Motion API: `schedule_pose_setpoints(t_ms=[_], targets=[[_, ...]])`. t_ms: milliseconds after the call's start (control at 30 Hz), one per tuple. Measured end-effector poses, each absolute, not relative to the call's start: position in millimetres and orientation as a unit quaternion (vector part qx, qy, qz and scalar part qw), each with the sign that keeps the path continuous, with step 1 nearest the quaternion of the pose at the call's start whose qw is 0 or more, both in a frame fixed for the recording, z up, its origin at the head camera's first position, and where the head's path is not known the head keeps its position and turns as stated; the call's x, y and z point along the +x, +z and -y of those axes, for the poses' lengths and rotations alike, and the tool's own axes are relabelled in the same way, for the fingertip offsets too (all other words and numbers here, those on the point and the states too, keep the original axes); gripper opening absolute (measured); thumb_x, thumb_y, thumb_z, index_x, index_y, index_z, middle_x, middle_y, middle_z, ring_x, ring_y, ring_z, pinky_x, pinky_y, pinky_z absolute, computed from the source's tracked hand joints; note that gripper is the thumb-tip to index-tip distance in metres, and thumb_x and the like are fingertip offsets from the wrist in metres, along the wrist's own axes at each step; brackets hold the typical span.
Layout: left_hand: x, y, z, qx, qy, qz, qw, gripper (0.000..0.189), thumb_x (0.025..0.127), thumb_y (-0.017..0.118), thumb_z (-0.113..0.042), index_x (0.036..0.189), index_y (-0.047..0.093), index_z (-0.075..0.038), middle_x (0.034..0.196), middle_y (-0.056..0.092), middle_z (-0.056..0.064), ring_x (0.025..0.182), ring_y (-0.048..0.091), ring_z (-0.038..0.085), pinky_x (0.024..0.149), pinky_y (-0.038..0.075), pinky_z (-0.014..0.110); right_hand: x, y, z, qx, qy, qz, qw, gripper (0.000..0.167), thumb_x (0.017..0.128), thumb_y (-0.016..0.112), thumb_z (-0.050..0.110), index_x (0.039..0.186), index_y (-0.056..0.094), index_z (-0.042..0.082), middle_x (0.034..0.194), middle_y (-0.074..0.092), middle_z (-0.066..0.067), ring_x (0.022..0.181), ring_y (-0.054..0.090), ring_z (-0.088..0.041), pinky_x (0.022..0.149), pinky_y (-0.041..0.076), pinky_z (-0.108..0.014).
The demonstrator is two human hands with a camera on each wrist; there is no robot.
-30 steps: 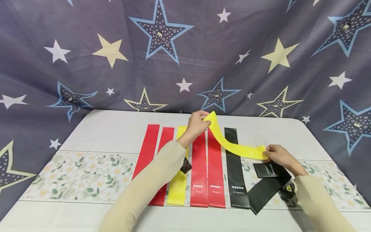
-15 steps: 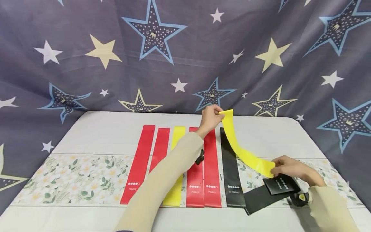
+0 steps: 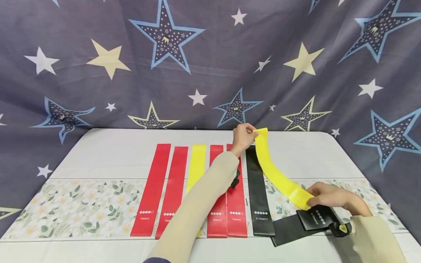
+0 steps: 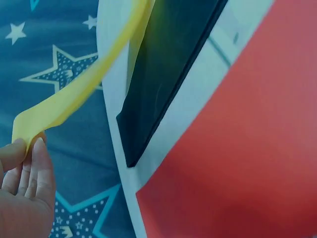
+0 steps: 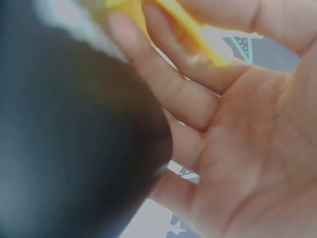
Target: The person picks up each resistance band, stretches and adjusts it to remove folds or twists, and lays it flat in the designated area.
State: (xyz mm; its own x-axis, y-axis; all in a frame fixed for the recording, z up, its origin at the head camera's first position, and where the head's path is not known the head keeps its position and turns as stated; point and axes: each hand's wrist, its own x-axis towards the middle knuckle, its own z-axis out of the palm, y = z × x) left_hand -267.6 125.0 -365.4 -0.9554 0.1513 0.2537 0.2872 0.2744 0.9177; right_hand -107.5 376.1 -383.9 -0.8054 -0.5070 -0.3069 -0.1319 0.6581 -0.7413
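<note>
A yellow resistance band [image 3: 274,171] stretches in a sagging curve between both hands, right of the flat black band [image 3: 258,193]. Its far end is pinched between thumb and fingers of my left hand [image 3: 243,138], raised near the table's back edge; the left wrist view shows the same pinch on the yellow band [image 4: 54,106]. My right hand [image 3: 332,195] grips the near end, low over a folded black band [image 3: 317,218] marked X-Heavy. In the right wrist view, yellow material [image 5: 183,25] shows between the fingers, and a blurred black surface [image 5: 84,139] covers the left side.
Several red bands, such as the leftmost red band [image 3: 151,190], lie side by side with another yellow band [image 3: 196,160] among them. My left sleeve [image 3: 200,197] crosses over some. A star-patterned curtain [image 3: 197,65] hangs behind the white and floral table [image 3: 115,153].
Both hands have shifted right relative to the bands, and my right hand has come lower and nearer. The yellow band has swung from over the black band to its right, hanging more lengthwise.
</note>
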Motion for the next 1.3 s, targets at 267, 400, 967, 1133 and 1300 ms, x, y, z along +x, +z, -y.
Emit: schedule_pose_setpoints(t_ms=[267, 400, 967, 1133, 1300], targets=[[-265, -370, -143, -0.151, -0.57, 0.806, 0.046, 0.012, 0.087, 0.068, -0.01, 0.097, 0.07, -0.002, 0.085, 0.07, 0.013, 0.056, 0.064, 0.016, 0.056, 0.05, 0.017, -91, -371, -348, -0.065, -0.289, -0.948, 0.116, 0.017, 0.084, 0.061, 0.009, 0.092, 0.065, -0.005, 0.079, 0.061, -0.004, 0.068, 0.051, -0.011, 0.059, 0.043, -0.024], [-266, -367, -147, -0.16, -0.573, 0.802, 0.058, 0.011, 0.088, 0.067, -0.01, 0.095, 0.07, -0.002, 0.085, 0.071, 0.012, 0.062, 0.067, 0.017, 0.059, 0.051, 0.017, -81, -368, -334, -0.03, -0.346, -0.926, 0.151, 0.025, 0.087, 0.056, 0.006, 0.103, 0.062, -0.013, 0.082, 0.064, -0.008, 0.067, 0.055, -0.016, 0.057, 0.047, -0.027], [-263, -361, -167, -0.208, -0.581, 0.787, 0.031, 0.012, 0.089, 0.066, -0.012, 0.097, 0.071, -0.004, 0.089, 0.072, 0.011, 0.073, 0.069, 0.018, 0.059, 0.052, 0.016, -32, -395, -303, 0.035, -0.495, -0.831, 0.253, 0.022, 0.094, 0.054, 0.016, 0.079, 0.059, 0.001, 0.064, 0.059, 0.001, 0.053, 0.059, -0.01, 0.047, 0.048, -0.023], [-260, -373, -170, -0.184, -0.529, 0.828, 0.01, 0.012, 0.089, 0.067, -0.014, 0.095, 0.072, -0.004, 0.091, 0.073, 0.01, 0.082, 0.068, 0.02, 0.067, 0.049, 0.019, -27, -401, -298, 0.028, -0.497, -0.823, 0.274, 0.024, 0.094, 0.054, 0.016, 0.077, 0.061, 0.001, 0.061, 0.06, 0.002, 0.05, 0.058, -0.007, 0.046, 0.047, -0.021], [-261, -384, -172, -0.153, -0.464, 0.871, -0.049, 0.014, 0.088, 0.066, -0.012, 0.1, 0.071, -0.006, 0.101, 0.071, 0.008, 0.091, 0.064, 0.021, 0.069, 0.049, 0.022, -26, -402, -299, 0.026, -0.495, -0.823, 0.276, 0.022, 0.094, 0.054, 0.014, 0.081, 0.063, -0.002, 0.062, 0.06, 0.002, 0.05, 0.057, -0.007, 0.046, 0.046, -0.021]])
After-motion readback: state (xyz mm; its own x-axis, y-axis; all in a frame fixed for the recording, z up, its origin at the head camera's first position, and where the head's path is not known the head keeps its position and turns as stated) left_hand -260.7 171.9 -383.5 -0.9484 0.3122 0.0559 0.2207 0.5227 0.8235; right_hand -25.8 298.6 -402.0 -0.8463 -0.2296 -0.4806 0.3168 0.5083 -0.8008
